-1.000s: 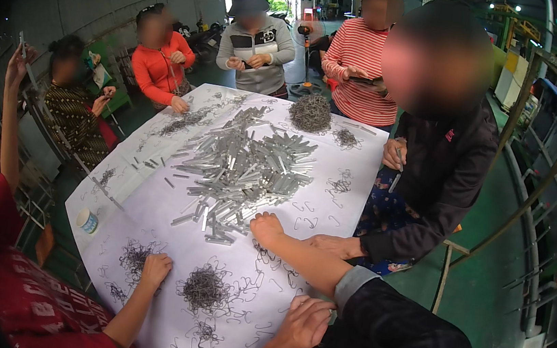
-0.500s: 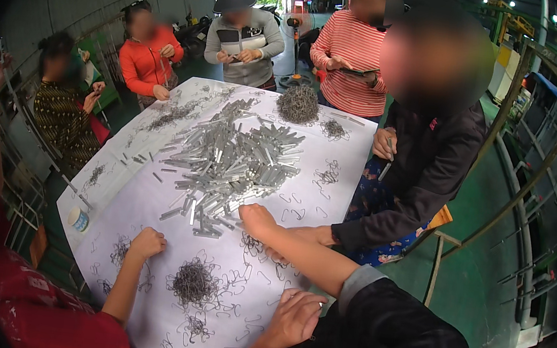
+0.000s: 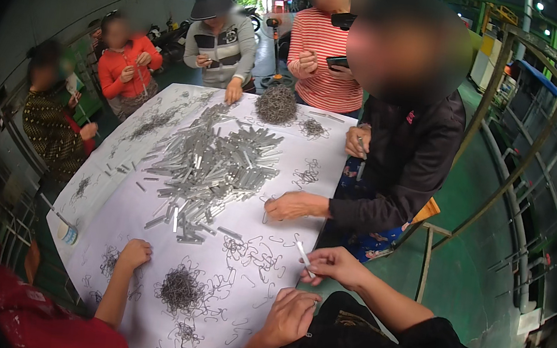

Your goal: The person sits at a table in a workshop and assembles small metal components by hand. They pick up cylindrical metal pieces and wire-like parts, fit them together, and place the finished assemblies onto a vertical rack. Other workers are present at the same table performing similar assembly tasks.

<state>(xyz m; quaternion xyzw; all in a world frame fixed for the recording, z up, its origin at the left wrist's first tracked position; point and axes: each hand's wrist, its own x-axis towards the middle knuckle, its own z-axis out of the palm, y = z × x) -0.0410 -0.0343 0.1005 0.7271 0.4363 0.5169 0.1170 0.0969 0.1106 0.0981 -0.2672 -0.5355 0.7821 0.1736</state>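
My right hand [image 3: 340,267] is raised beside the table's right edge, thumb and fingers pinched on a short, flat metal strip [image 3: 305,258]. Just below it, close to the near edge, my left hand [image 3: 286,318] is curled with its fingertips together; whatever they grip is hidden. Loose bent wire hooks [image 3: 256,257] lie on the white tabletop [image 3: 180,249] beyond my hands, and a tangled heap of hooks [image 3: 181,288] is to their left. A large pile of similar metal strips [image 3: 214,167] covers the table's middle.
A co-worker's hand [image 3: 292,206] rests at the right side, by some hooks. On the left, a hand from a red sleeve [image 3: 135,254] touches the table. A paper cup [image 3: 67,232] stands at the left edge, a bigger hook heap [image 3: 276,105] at the back. Several people stand around.
My right hand has drawn back from the strip pile toward my left hand, now with a strip. The dark-jacketed co-worker's hand moved farther in over the table. The view has shifted slightly.
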